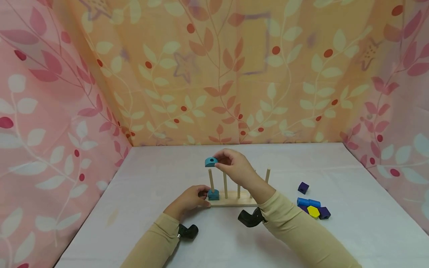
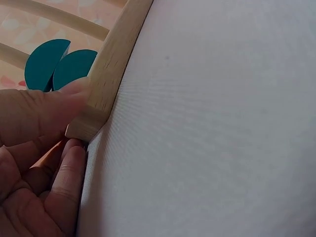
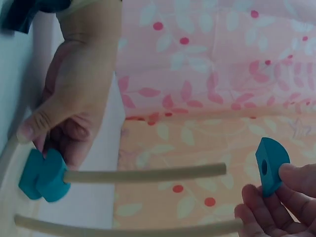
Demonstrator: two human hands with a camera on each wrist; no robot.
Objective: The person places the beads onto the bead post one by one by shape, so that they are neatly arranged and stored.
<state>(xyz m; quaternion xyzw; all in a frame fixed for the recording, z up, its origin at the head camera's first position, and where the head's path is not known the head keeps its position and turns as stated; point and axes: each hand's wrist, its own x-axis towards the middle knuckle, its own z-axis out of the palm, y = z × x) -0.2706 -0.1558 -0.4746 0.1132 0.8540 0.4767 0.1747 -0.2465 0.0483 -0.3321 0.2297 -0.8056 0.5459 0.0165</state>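
Figure. A wooden peg rack (image 1: 234,203) stands on a white cloth-covered surface (image 1: 352,230), with several upright pegs rising from its base. The right hand (image 1: 234,167) pinches a teal half-round block (image 1: 211,162) between fingertips and thumb, holding it in the air just above the tip of the leftmost peg (image 1: 211,179). The block's centre hole (image 3: 264,168) shows in the right wrist view, and there it sits beyond the peg's end, not yet threaded. A second teal block (image 1: 213,194) already sits at the foot of that peg. The left hand (image 1: 191,199) grips the left end of the rack's base, thumb on top and fingers curled under the edge, as the left wrist view shows (image 2: 86,121).

Risks, as judged from this position: the hole looks small against the peg tip, so a slight tilt of the block could make it catch on the tip or skid off. A sideways push on the peg would then lever the light rack. If the left hand's hold slackened, the base could slide on the cloth or tip. The pinch covers only one end of the block, so a bump might twist it loose. Loose blocks (image 1: 313,210) lie to the right of the rack, well clear of both hands.
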